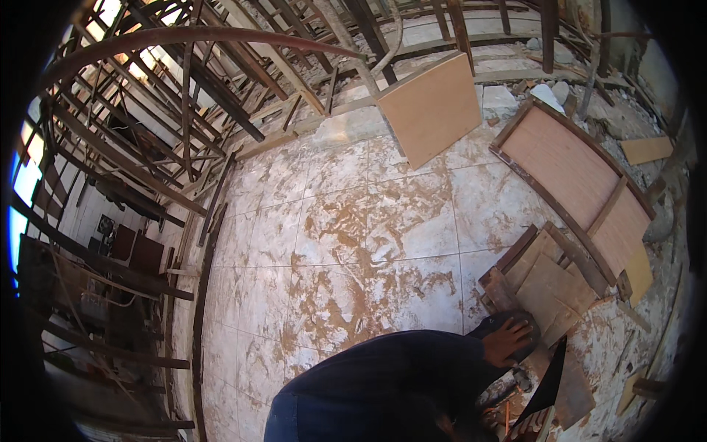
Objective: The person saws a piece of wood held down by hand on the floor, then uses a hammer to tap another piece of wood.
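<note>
A limb in dark cloth [383, 383] rises from the lower edge and ends in my right hand [508, 340]. The hand lies on top of a dark rounded thing [524, 352] at the near edge of a pile of short wooden boards [549, 291]. Whether the fingers grip it I cannot tell. A dark triangular piece [549, 379] stands just below the hand. My left hand is not visible.
Pale floor tiles [353, 243] smeared with brown mud fill the middle. A tan square slab [431, 107] leans at the back. A long wood-framed panel [574, 177] lies on the right among rubble [648, 221]. Rough wooden poles [147, 110] crowd the left and top.
</note>
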Demonstrator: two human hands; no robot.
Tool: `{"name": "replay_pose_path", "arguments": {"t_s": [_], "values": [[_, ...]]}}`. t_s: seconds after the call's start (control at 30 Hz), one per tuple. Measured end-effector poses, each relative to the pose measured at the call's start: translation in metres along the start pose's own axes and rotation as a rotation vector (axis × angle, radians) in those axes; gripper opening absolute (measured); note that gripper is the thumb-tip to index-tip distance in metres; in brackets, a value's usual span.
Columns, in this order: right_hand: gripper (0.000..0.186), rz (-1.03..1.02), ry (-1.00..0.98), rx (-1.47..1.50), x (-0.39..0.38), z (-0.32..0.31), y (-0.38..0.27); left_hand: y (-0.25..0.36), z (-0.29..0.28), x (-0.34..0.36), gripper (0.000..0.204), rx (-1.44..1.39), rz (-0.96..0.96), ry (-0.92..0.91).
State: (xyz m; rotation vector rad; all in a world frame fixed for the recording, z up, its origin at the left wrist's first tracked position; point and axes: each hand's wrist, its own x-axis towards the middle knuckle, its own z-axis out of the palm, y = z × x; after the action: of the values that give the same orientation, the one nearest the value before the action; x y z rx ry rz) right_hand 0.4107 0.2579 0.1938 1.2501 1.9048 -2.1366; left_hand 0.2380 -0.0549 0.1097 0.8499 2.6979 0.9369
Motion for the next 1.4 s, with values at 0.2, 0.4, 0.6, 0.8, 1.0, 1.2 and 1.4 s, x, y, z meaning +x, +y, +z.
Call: {"name": "replay_pose_path", "arguments": {"t_s": [0.2,0.4,0.6,0.8,1.0,1.2,1.4], "values": [[0.045,-0.14,-0.019,-0.47,0.004,0.053,-0.065,-0.01,0.005,0.022,0.089,0.053,-0.048,-0.054],[0.02,-0.102,0.062,-0.121,-0.071,0.132,-0.121,-0.008,-0.009,0.026,0.087,0.032,-0.03,-0.068],[0.018,-0.058,-0.08,-0.189,-0.059,0.061,-0.052,-0.005,0.019,0.017,0.081,0.05,0.013,0.018],[0.035,-0.321,0.025,-0.217,-0.042,0.076,0.007,0.004,0.015,0.038,0.068,0.187,0.031,0.044],[0.038,-0.462,0.178,-0.391,-0.078,0.115,-0.021,0.021,0.031,0.135,0.076,0.521,0.143,-0.381],[0.044,-0.396,0.237,-0.416,-0.097,0.09,0.017,0.018,0.109,0.155,0.054,0.63,0.093,-0.671],[0.043,-0.309,0.212,-0.498,-0.171,0.058,0.007,0.013,0.121,0.144,0.03,0.792,0.143,-0.19]]}}
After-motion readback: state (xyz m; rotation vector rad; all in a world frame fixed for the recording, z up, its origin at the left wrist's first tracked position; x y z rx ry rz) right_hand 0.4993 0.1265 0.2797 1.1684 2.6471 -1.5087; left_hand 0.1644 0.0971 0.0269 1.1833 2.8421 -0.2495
